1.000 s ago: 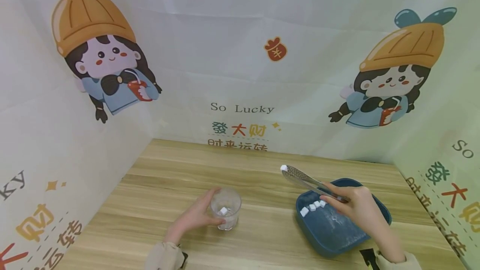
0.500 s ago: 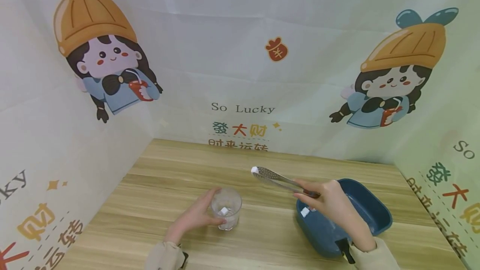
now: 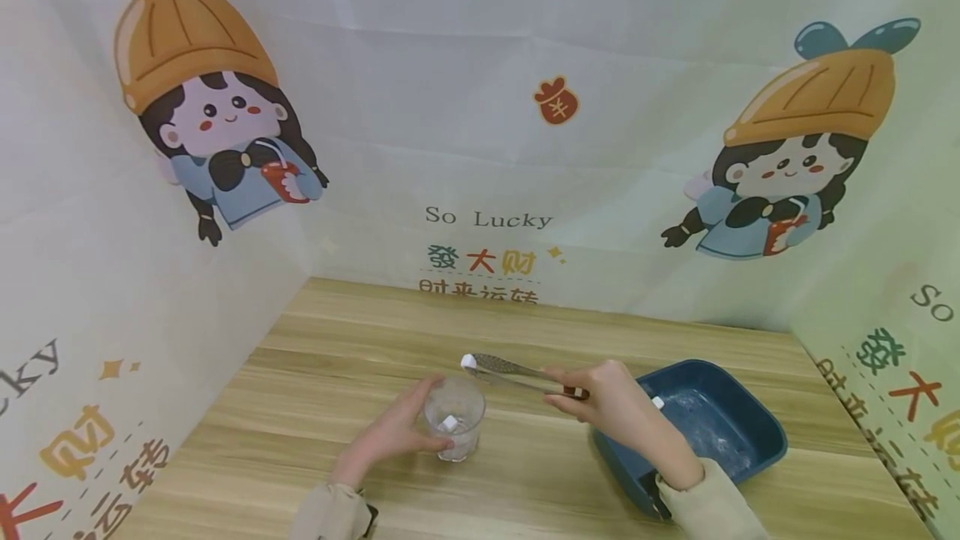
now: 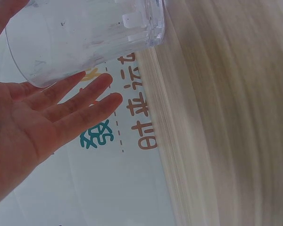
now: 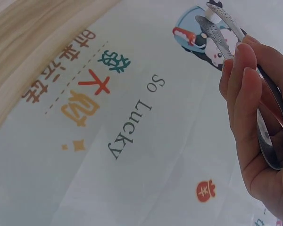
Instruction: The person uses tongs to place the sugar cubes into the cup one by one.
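My left hand (image 3: 392, 433) holds a clear glass (image 3: 467, 433) upright on the wooden table, thumb on the near side. In the left wrist view the other fingers (image 4: 87, 115) lie loosely extended beside the glass (image 4: 85, 37). A white cube (image 3: 449, 423) lies inside it. My right hand (image 3: 618, 402) grips metal tongs (image 3: 517, 372) with perforated tips. Pinched in the tips is another white cube (image 3: 468, 362), above and just right of the glass rim. The tongs (image 5: 221, 42) and cube (image 5: 211, 16) also show in the right wrist view.
A dark blue tray (image 3: 750, 415) stands at the right, partly behind my right forearm. One white cube (image 3: 657, 402) shows in it; the arm covers the tray's left part. Printed cloth walls (image 3: 480, 132) enclose the wooden table (image 3: 360, 315).
My right hand has carried the tongs and cube left from above the tray towards the glass, lowering slightly at the end. The left hand and glass have stayed in place.
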`<state>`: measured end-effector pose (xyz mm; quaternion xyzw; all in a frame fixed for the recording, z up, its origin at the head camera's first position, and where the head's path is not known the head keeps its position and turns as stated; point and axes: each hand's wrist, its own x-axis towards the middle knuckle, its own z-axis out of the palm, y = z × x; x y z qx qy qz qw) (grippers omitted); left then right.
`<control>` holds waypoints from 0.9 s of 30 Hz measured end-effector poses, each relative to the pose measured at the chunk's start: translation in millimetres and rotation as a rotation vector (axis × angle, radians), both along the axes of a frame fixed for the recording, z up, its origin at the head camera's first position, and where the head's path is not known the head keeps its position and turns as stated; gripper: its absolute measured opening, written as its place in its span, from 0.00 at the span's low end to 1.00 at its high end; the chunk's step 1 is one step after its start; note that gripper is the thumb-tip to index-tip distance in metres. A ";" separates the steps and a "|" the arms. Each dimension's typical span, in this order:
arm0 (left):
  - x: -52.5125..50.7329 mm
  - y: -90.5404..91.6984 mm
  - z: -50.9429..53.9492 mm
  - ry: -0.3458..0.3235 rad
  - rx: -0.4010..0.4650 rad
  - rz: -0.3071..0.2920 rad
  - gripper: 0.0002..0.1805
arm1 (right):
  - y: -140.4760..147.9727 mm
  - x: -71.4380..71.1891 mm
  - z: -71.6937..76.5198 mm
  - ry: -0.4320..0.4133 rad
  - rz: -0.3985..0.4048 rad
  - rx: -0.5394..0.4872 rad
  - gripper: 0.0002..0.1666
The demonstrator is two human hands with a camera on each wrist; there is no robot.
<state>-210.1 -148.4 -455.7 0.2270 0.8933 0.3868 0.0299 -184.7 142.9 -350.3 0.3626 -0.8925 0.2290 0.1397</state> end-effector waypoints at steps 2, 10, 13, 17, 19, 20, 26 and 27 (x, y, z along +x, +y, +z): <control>0.0 0.7 0.4 -0.004 0.004 -0.003 0.50 | -2.9 -1.5 1.0 0.014 -0.003 0.032 0.16; -0.1 1.6 1.6 0.003 0.005 -0.009 0.50 | -12.1 -7.9 2.9 0.045 0.014 0.123 0.17; -0.2 1.6 1.5 0.010 0.004 -0.008 0.50 | -14.0 -9.2 0.5 0.041 0.028 0.137 0.17; -0.1 1.6 1.0 0.005 0.003 0.000 0.49 | -16.2 -10.5 -1.8 0.033 0.035 0.144 0.17; 0.3 1.7 1.0 0.002 0.001 0.004 0.49 | -16.9 -11.0 -2.1 0.034 0.037 0.143 0.16; 0.6 1.7 1.3 0.002 0.000 0.006 0.49 | -17.1 -11.1 -2.3 0.033 0.038 0.141 0.16; 0.7 2.2 1.4 0.006 -0.010 0.011 0.49 | -16.1 -9.8 -1.7 0.037 0.045 0.131 0.17; 0.2 2.3 0.7 0.007 -0.012 0.011 0.49 | -15.8 -9.5 -1.5 0.035 0.043 0.131 0.17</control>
